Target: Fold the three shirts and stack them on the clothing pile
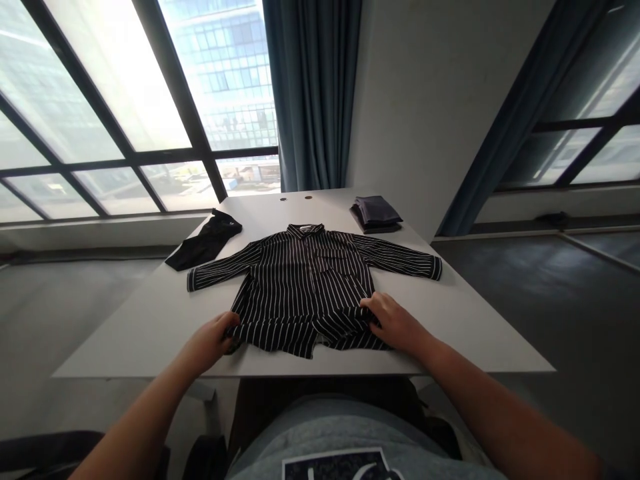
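Observation:
A black shirt with white stripes [295, 280] lies spread on the white table, its collar pointing away from me and both sleeves stretched out to the sides. My left hand [217, 339] pinches the shirt's lower left side near the hem. On the other side, my right hand [393, 321] grips the lower right side, where the fabric is bunched and creased. Between the hands the hem hangs loose on the tabletop, with a small gap at the front opening. Some fingertips of both hands are hidden by the cloth.
The white table [140, 343] has its near edge just in front of my body. A black garment [207, 241] lies at the back left. Folded dark clothes [377, 212] are stacked at the back right. Behind the table hang blue curtains [315, 100] beside large windows.

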`<state>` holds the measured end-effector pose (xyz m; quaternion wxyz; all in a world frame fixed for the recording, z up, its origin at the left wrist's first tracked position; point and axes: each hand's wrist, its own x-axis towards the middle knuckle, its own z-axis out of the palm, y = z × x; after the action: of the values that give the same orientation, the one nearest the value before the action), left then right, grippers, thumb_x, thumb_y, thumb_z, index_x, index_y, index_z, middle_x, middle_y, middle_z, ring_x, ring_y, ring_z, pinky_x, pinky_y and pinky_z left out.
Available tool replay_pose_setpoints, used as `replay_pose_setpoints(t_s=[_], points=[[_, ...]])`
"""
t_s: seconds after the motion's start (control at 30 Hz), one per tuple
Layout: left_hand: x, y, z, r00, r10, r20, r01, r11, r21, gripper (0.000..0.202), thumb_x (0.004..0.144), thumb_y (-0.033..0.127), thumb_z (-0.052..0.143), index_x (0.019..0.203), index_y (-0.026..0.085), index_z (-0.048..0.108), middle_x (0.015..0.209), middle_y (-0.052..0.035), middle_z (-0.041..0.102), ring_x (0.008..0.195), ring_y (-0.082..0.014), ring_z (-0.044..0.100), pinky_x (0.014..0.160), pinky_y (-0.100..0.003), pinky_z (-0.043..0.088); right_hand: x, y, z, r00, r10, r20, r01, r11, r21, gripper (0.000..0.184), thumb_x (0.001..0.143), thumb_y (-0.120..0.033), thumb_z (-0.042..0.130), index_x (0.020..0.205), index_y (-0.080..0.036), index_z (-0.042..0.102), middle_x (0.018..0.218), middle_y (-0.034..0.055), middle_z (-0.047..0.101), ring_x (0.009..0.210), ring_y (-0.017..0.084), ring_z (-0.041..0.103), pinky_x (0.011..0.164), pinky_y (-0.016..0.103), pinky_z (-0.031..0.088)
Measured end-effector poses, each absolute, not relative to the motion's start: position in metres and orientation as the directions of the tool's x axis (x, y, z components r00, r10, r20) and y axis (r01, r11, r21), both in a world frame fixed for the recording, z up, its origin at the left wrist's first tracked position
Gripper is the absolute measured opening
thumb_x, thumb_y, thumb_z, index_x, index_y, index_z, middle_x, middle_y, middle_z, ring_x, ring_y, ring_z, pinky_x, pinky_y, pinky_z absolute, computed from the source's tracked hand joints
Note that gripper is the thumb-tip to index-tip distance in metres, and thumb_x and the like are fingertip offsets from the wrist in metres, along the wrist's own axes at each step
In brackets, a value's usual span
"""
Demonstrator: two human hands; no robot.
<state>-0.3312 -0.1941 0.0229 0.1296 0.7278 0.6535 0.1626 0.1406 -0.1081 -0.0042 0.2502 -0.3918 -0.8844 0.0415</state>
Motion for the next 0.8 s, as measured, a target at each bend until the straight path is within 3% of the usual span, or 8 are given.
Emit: replay_pose_setpoints(t_s=[0.17, 0.3, 0.37, 0.47, 0.57, 0.63, 0.7, 0.8], points=[[-0.336, -0.209, 0.038, -0.036, 0.991, -0.131, 0.783, 0.109, 0.612, 0.038, 0.077, 0.027, 0.044, 0.11, 0.023, 0.062, 0.08, -0.002, 0.072, 0.071, -0.0243, 0.07, 0.072, -0.035, 0.055, 0.158, -0.111, -0.008, -0.366, 0.771, 0.521, 0.766, 0.568, -0.303, 0.045, 0.087, -0.003, 0.046, 0.123, -0.024, 0.061, 0.111, 0.0124, 0.059, 0.103, 0.031, 0.059, 0.093, 0.047, 0.053], [-0.345, -0.216, 0.047, -0.147, 0.967, -0.21, 0.686, 0.253, 0.682, 0.049, 0.078, 0.037, 0.044, 0.119, 0.022, 0.066, 0.082, -0.0029, 0.075, 0.069, -0.0246, 0.073, 0.067, -0.034, 0.057, 0.16, -0.121, -0.008, -0.379, 0.761, 0.526, 0.703, 0.607, -0.371, 0.028, 0.095, -0.017, 0.051, 0.12, -0.026, 0.059, 0.109, 0.0102, 0.063, 0.102, 0.029, 0.062, 0.093, 0.046, 0.053], [-0.353, -0.221, 0.043, -0.183, 0.959, -0.214, 0.725, 0.279, 0.63, 0.05, 0.079, 0.039, 0.045, 0.119, 0.022, 0.068, 0.084, -0.0038, 0.076, 0.069, -0.0249, 0.073, 0.064, -0.033, 0.057, 0.16, -0.13, -0.015, -0.494, 0.75, 0.439, 0.688, 0.646, -0.33, 0.027, 0.093, -0.024, 0.06, 0.119, -0.026, 0.062, 0.114, 0.01, 0.065, 0.105, 0.03, 0.063, 0.094, 0.046, 0.053], [-0.362, -0.233, 0.032, -0.188, 0.979, -0.072, 0.875, 0.201, 0.44, 0.041, 0.081, 0.038, 0.047, 0.112, 0.027, 0.073, 0.095, -0.0054, 0.078, 0.08, -0.0259, 0.075, 0.068, -0.032, 0.055, 0.162, -0.14, -0.034, -0.522, 0.801, 0.294, 0.756, 0.594, -0.276, 0.032, 0.085, -0.026, 0.068, 0.117, -0.024, 0.067, 0.116, 0.0102, 0.069, 0.105, 0.031, 0.064, 0.092, 0.046, 0.053], [-0.362, -0.241, 0.025, -0.116, 0.993, -0.015, 0.975, 0.117, 0.189, 0.028, 0.083, 0.032, 0.05, 0.096, 0.027, 0.074, 0.098, -0.0076, 0.079, 0.088, -0.0276, 0.073, 0.071, -0.032, 0.051, 0.165, -0.139, -0.045, -0.478, 0.847, 0.231, 0.774, 0.531, -0.345, 0.03, 0.083, -0.016, 0.059, 0.11, -0.021, 0.071, 0.109, 0.0099, 0.073, 0.102, 0.029, 0.068, 0.092, 0.044, 0.053], [-0.359, -0.237, 0.034, -0.113, 0.993, -0.038, 0.989, 0.116, 0.096, 0.025, 0.083, 0.028, 0.05, 0.09, 0.025, 0.074, 0.091, -0.0094, 0.078, 0.085, -0.0286, 0.073, 0.071, -0.033, 0.049, 0.166, -0.13, -0.038, -0.488, 0.85, 0.198, 0.728, 0.521, -0.446, 0.029, 0.082, -0.013, 0.055, 0.103, -0.022, 0.073, 0.102, 0.0075, 0.076, 0.096, 0.027, 0.07, 0.089, 0.041, 0.054], [-0.354, -0.225, 0.057, -0.151, 0.988, 0.014, 0.985, 0.149, 0.084, 0.028, 0.085, 0.028, 0.049, 0.094, 0.024, 0.075, 0.088, -0.0101, 0.078, 0.085, -0.0293, 0.073, 0.071, -0.033, 0.048, 0.167, -0.112, -0.018, -0.469, 0.866, 0.176, 0.671, 0.478, -0.567, 0.021, 0.084, -0.019, 0.058, 0.096, -0.023, 0.074, 0.092, 0.0039, 0.077, 0.085, 0.024, 0.071, 0.081, 0.037, 0.056], [-0.348, -0.204, 0.111, -0.282, 0.947, 0.152, 0.948, 0.251, 0.193, 0.035, 0.085, 0.031, 0.051, 0.109, 0.022, 0.076, 0.074, -0.0056, 0.074, 0.076, -0.0269, 0.072, 0.068, -0.032, 0.048, 0.17, -0.079, 0.03, -0.313, 0.926, 0.212, 0.543, 0.358, -0.76, 0.019, 0.085, -0.04, 0.068, 0.091, -0.023, 0.074, 0.077, 0.0018, 0.073, 0.07, 0.021, 0.068, 0.069, 0.034, 0.057]])
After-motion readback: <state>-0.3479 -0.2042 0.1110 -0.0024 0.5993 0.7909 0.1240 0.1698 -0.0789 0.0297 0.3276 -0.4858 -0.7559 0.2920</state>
